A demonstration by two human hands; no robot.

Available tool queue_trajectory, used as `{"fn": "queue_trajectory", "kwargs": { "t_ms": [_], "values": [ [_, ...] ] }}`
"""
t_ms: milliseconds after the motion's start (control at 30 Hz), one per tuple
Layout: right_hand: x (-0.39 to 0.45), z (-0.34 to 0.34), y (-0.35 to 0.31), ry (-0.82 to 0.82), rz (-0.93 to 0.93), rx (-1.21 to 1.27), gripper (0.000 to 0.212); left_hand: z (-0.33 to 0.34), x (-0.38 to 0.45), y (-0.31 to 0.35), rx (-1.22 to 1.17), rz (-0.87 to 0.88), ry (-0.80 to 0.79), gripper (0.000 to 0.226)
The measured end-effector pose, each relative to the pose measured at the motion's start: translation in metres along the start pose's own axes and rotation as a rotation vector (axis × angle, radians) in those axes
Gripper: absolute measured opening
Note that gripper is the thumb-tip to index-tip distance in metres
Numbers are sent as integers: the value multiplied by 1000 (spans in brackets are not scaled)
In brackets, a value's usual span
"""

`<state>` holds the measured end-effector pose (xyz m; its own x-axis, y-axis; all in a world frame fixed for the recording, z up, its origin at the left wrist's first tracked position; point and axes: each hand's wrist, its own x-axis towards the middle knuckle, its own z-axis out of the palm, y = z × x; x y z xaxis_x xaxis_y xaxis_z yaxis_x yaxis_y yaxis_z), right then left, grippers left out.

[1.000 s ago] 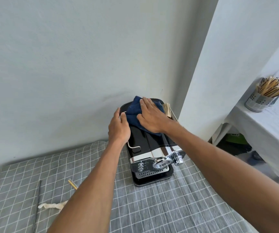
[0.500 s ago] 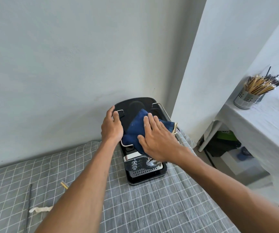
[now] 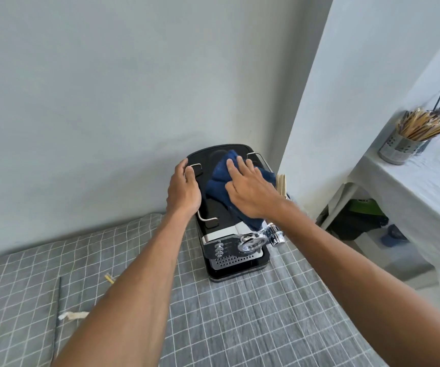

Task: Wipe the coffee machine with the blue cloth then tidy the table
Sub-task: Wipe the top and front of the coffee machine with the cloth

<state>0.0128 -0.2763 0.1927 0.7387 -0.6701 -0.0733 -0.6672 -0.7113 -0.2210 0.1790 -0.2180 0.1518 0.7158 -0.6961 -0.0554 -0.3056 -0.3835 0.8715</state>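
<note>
Lying at the far left of the bench (image 3: 240, 327), on its grey cloth with a white grid, are a small crumpled white scrap (image 3: 72, 315) and, a little further in, a short pale wooden stick (image 3: 109, 278); both look like the leftovers the tidying part of the task would deal with, and neither has been touched yet. Next comes the left hand (image 3: 184, 190), curled over the left edge of the glossy black coffee machine (image 3: 214, 207) with chrome front, its fingers hooked by the thin wire rail on top. It holds nothing loose; I judge it is there to brace the machine so it does not slide under the wiping. At the middle of the machine's top lies the dark blue cloth (image 3: 220, 178), bunched and spread toward the front. The right hand (image 3: 250, 192) rests flat on it, fingers extended and slightly apart, palm pressing the cloth against the black surface rather than gripping it. To the far right, on a separate white-covered table, stands a perforated metal holder of chopsticks (image 3: 401, 149), well apart from the work.
</note>
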Motion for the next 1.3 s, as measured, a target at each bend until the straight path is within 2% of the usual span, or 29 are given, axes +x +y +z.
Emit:
{"fn": "queue_trajectory", "kwargs": {
  "t_ms": [100, 267, 367, 533, 733, 800, 867, 967, 1033, 1167, 1233, 1300],
  "values": [
    [15, 3, -11, 21, 8, 41, 60, 0, 3, -1, -3, -23, -9, 48],
    [-15, 2, 12, -71, -230, 59, 51, 2, 6, -2, 11, -6, -7, 49],
    [-16, -2, 19, -79, -209, 118, 50, 2, 5, -1, 26, 7, 0, 49],
    [18, 1, -13, 14, -71, -30, 60, 1, 5, -2, 26, 8, -16, 51],
    [-40, 13, -15, 17, -267, -182, 58, 3, 8, 1, -96, -28, -40, 52],
    [-56, 18, -16, -9, -171, -195, 62, 3, 5, 2, -95, -38, -33, 51],
    [-47, 18, -21, 15, 34, -136, 60, 1, 2, 3, -83, -43, -46, 51],
    [-8, 5, -33, 28, 293, -20, 67, 0, -1, 4, -94, -52, -49, 51],
    [9, 2, -35, 13, 288, 5, 68, 0, -1, 5, -102, -63, -41, 51],
    [-17, 14, -33, 42, 68, -66, 64, 0, -1, 5, -81, -69, -21, 51],
    [-39, 22, -32, 84, 102, -58, 65, 0, -1, 6, -74, -63, -16, 50],
    [-42, 22, -33, 81, 222, -26, 68, 0, -1, 7, -65, -60, -14, 50]
  ]
}}
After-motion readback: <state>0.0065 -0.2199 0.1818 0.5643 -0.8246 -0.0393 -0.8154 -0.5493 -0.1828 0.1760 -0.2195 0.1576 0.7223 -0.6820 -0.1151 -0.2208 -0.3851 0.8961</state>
